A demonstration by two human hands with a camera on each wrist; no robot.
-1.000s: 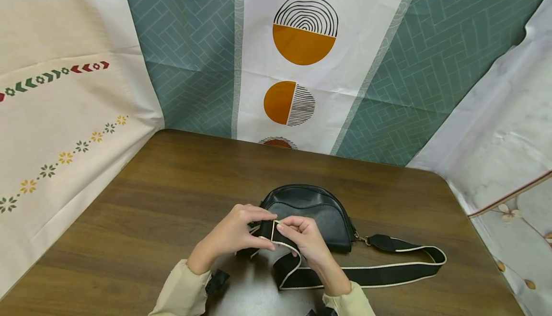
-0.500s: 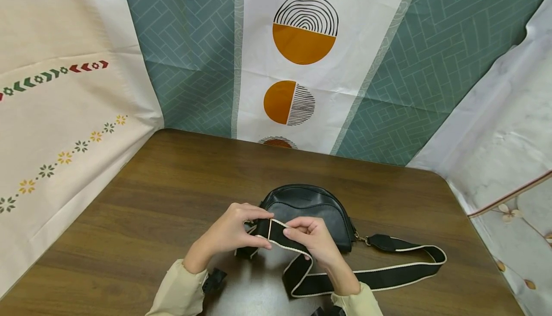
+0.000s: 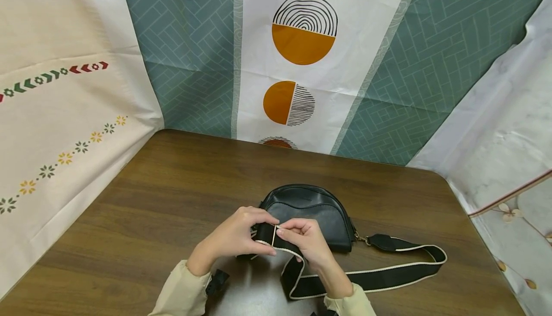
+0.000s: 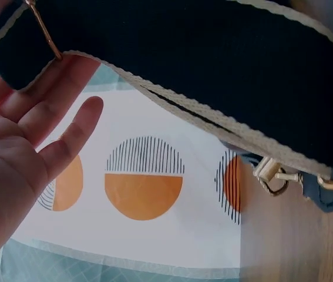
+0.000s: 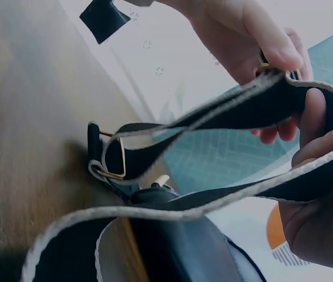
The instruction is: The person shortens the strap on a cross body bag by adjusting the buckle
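A black half-moon handbag [image 3: 307,210] sits on the table, with its black webbing strap [image 3: 388,280] edged in cream. My left hand [image 3: 235,234] grips the strap by its two edges at a thin gold slide buckle [image 3: 273,235], thumb below and fingers above. Right beside the buckle, my right hand [image 3: 311,244] pinches the strap between thumb and fingers. In the left wrist view the webbing runs in a doubled loop away from the buckle [image 4: 50,35]. A second gold buckle [image 5: 119,155] hangs on the strap in the right wrist view, low near the table.
From a gold clasp at the bag's right side, the strap's leather end tab [image 3: 383,242] leads into a wide loop on the wooden table [image 3: 181,186]. Patterned cloths [image 3: 189,57] hang behind and at both sides of the table.
My right hand draws the strap rightward from the buckle, then comes back left to it. My left hand shifts slightly left and back right. The bag stays put.
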